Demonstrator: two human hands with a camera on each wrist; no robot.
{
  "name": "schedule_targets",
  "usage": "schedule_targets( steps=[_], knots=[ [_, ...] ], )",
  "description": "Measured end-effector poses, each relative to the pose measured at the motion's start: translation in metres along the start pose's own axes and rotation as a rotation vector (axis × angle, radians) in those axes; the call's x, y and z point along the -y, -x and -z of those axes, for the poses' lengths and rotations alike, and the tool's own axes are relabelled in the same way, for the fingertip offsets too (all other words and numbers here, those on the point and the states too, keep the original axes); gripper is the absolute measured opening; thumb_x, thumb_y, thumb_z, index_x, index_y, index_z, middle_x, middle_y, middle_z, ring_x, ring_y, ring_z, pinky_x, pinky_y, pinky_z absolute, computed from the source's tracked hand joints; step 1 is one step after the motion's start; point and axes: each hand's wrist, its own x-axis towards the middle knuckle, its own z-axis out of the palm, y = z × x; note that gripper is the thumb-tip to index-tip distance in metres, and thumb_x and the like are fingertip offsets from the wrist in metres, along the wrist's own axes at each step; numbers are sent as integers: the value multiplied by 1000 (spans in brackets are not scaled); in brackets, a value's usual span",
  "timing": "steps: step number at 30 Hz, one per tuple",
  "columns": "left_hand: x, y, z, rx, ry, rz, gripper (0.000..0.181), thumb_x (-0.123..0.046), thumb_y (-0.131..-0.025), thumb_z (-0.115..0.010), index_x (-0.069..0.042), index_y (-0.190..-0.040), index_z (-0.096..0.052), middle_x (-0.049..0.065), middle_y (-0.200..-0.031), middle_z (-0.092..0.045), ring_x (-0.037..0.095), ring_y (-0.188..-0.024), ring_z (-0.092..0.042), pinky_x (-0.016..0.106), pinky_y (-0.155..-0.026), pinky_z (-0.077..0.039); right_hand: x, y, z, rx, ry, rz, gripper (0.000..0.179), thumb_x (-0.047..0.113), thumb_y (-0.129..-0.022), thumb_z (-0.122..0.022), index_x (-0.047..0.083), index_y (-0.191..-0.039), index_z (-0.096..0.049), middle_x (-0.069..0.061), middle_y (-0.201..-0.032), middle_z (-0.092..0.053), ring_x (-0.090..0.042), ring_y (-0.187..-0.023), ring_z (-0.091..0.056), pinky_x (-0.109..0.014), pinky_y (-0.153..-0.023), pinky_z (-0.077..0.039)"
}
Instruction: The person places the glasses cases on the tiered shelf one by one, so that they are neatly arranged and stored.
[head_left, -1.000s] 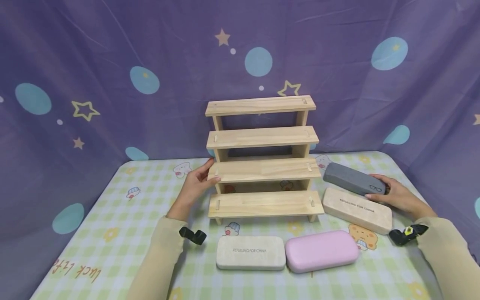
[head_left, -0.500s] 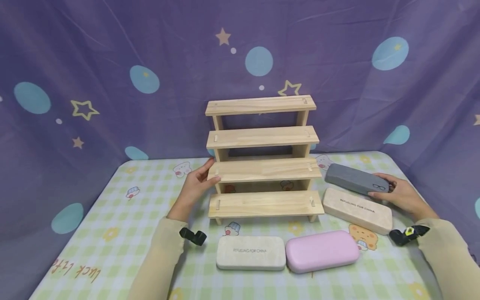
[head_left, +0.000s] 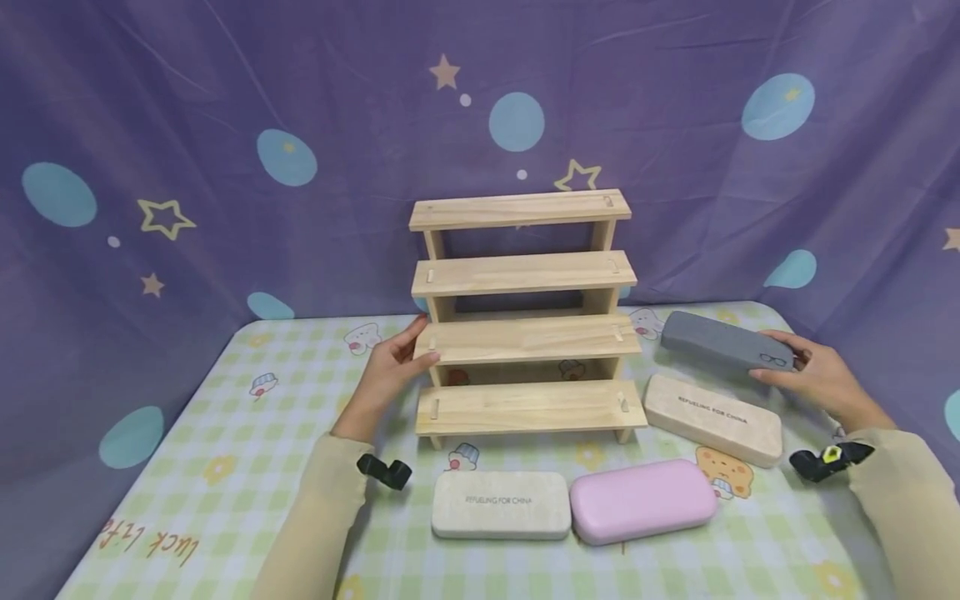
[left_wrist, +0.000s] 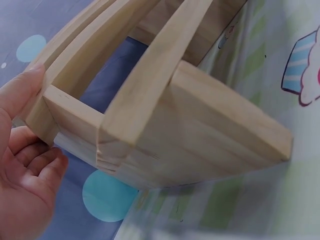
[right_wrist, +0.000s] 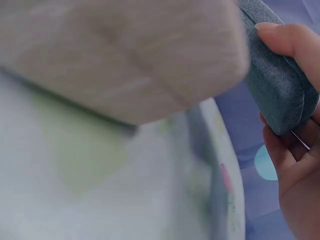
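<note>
Gray glasses case (head_left: 726, 340) has shifted toward 1 o'clock over the last half second, right hand (head_left: 817, 375) along with it, and the gap to the beige glasses case (head_left: 712, 419) on its 6 o'clock side has widened. Looks lifted off the checked tablecloth (head_left: 300, 467) to me, judging by the shadow underneath. Right hand's got it pinched at the 4 o'clock end, thumb on the near side, fingers round the far side, so most of the case sticks out toward 10 o'clock from the grip. Long axis runs 10 to 4, while the planks on the wooden step shelf (head_left: 525, 275) run almost 9 to 3, so imo lining them up would take a small twist. Shelf sits at 9 o'clock from the case, near but not touching. Left hand (head_left: 390, 371) is well apart, gripping the shelf's 9 o'clock end around the third plank down.

Room-wise: table edge is close at 2 o'clock, purple backdrop (head_left: 360, 100) hangs at 12. Low sideways travel seems tight with the beige one so near. Pink glasses case (head_left: 643, 502) and off-white glasses case (head_left: 501, 504) lie toward 7, well out of that line.
</note>
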Motion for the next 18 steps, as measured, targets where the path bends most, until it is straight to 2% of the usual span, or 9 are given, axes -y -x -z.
schedule_targets(
  steps=[1, 5, 9, 15, 18],
  knots=[
    [0, 0, 0, 0, 3, -1, 65, 1, -85, -66, 6, -141, -33, 13, -151, -29, 27, -134, -36, 16, -101, -39, 1, -1, 2, -3, -3, -4, 68, 36, -78, -77, 17, -137, -48, 6, -73, -41, -8, -62, -37, -25, -52, -31],
    [0, 0, 0, 1, 13, -6, 64, 3, -85, -65, 6, -141, -33, 14, -151, -29, 28, -133, -37, 14, -98, -40, 6, -3, 9, -10, -68, 2, 66, 29, -78, -78, 13, -135, -49, 19, -81, -52, 2, -69, -47, -18, -55, -41],
    [1, -1, 0, 3, 16, -8, 64, 4, -85, -64, 6, -141, -33, 14, -151, -29, 28, -134, -36, 14, -99, -40, 12, -6, 15, -1, -111, 18, 67, 25, -79, -77, 8, -137, -48, 30, -89, -54, 8, -78, -53, -12, -60, -45],
    [2, -1, 0, 2, 21, 1, 64, 3, -85, -64, 6, -141, -33, 14, -151, -28, 29, -134, -36, 16, -101, -39, 29, -12, 21, -6, -145, 7, 62, 26, -81, -76, 14, -135, -47, 21, -80, -63, -1, -69, -59, -18, -58, -47],
    [1, -2, -1, 2, 24, 0, 64, 3, -86, -64, 6, -141, -33, 14, -151, -29, 28, -134, -35, 16, -101, -39, 37, -14, 24, -7, -166, 18, 60, 24, -82, -75, 14, -134, -47, 22, -83, -62, 0, -72, -59, -16, -60, -46]
  ],
)
